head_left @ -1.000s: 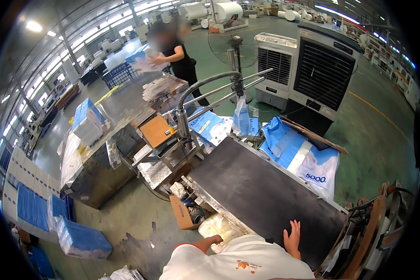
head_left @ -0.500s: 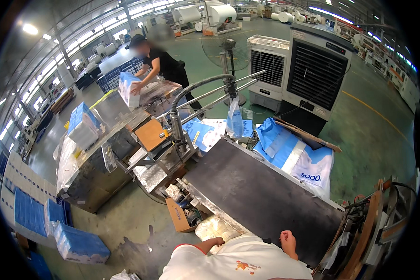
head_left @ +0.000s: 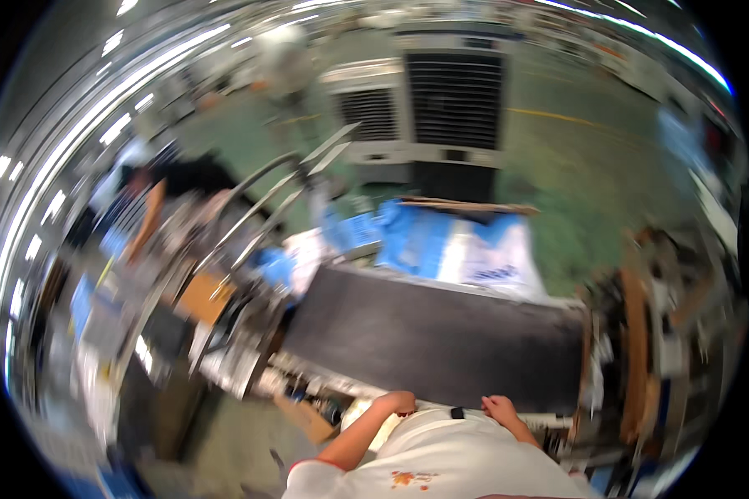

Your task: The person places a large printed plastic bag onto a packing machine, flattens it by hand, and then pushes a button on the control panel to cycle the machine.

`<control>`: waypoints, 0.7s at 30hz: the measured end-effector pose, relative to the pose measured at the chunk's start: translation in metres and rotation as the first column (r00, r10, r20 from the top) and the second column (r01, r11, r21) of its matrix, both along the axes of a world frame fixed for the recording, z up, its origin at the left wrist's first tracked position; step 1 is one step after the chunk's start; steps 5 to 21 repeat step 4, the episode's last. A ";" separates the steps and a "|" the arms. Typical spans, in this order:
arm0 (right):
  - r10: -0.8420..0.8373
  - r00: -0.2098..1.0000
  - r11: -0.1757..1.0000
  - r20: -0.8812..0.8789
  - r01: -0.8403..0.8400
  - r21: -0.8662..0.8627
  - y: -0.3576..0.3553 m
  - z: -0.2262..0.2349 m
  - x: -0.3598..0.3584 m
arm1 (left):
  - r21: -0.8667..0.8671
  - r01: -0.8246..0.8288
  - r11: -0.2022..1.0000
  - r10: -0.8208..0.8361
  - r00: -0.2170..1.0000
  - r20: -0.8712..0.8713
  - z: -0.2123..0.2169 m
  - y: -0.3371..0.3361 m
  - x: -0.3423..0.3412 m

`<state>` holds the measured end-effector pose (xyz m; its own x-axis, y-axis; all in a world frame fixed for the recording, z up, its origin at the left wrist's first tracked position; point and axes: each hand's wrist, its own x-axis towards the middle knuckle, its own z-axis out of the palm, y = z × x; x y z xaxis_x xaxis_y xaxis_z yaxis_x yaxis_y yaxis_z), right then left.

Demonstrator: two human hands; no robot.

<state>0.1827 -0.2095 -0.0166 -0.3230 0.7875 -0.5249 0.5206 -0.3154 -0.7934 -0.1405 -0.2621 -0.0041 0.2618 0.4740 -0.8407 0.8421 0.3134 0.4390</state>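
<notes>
The dark conveyor belt (head_left: 441,337) stretches from side to side in front of my body. My left hand (head_left: 402,404) is curled closed close to the belt's near edge, next to my shirt. Nearby on the right, my right hand (head_left: 496,407) has its fingers folded in over the near side of the belt. I see nothing held in either hand, though the picture is smeared by motion. Between them a small black object (head_left: 457,413) lies against my shirt front.
Blue-and-white plastic bags (head_left: 416,237) lie beyond the belt, before two air coolers (head_left: 456,100). At left, a blurred co-worker (head_left: 195,176) stands behind a metal table and a frame with an orange-brown panel (head_left: 205,298). A cardboard box (head_left: 306,418) sits below the belt; machinery (head_left: 636,333) flanks the right end.
My view has swung to the right, so the belt lies more level and the co-worker appears farther left. My left hand has come up and forward, nearer the belt; both hands stay closed.
</notes>
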 end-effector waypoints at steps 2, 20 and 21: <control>-0.016 0.998 0.999 -0.054 0.013 -0.049 -0.001 -0.016 -0.005 | 0.150 -0.107 0.983 0.067 0.967 0.247 0.000 0.027 0.007; -0.022 0.995 0.992 -0.093 0.011 -0.123 -0.003 -0.023 -0.007 | 0.065 -0.278 0.958 0.210 0.841 0.499 -0.010 0.060 0.028; -0.022 0.995 0.992 -0.093 0.011 -0.123 -0.003 -0.023 -0.007 | 0.065 -0.278 0.958 0.210 0.841 0.499 -0.010 0.060 0.028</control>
